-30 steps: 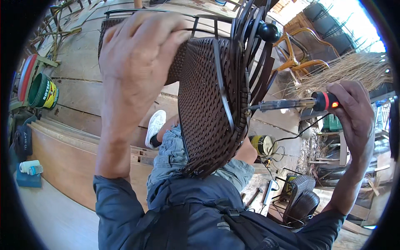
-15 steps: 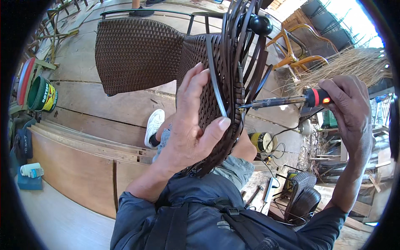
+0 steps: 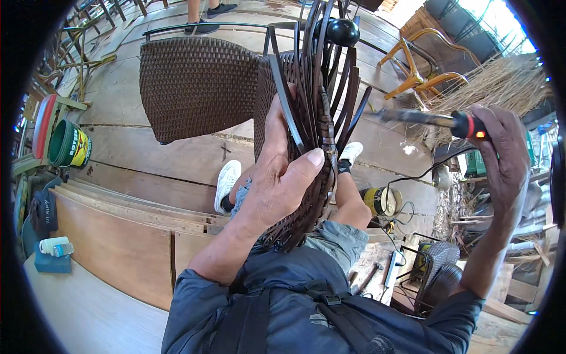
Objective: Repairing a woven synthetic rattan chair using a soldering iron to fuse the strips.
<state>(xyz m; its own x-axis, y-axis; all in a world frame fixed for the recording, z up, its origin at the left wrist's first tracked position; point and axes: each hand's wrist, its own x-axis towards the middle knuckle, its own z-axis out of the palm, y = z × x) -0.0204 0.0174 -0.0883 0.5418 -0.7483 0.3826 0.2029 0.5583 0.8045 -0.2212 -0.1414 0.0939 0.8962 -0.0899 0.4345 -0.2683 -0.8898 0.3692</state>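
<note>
Across my lap stands a dark brown woven wicker chair (image 3: 197, 88), its long loose strips (image 3: 308, 65) rising in a bunch along the near edge. My left hand (image 3: 277, 177) clasps that edge: the thumb presses on the wrapped rim (image 3: 328, 127) while the fingers lie against the weave, partly hidden by strips. A flat, shiny strip (image 3: 286, 106) runs up past these fingers. In my right hand (image 3: 504, 147) is a soldering iron (image 3: 424, 118) with a red-lit handle and a trailing black cord. Its tip points left, apart from the rim.
A green bucket (image 3: 68, 143) and wooden panels (image 3: 118, 236) are at left. A white bottle (image 3: 53, 245) stands on a blue block. Rattan chair frame (image 3: 415, 74) and straw (image 3: 489, 88) lie at right. Below are a power strip (image 3: 391, 268) and a tin (image 3: 377, 200). Someone's feet (image 3: 203, 28) show at the far side.
The soldering iron has drawn away from the rim to the right. My left fingers have moved in behind the strips, closing on the edge. A person's feet have come into view.
</note>
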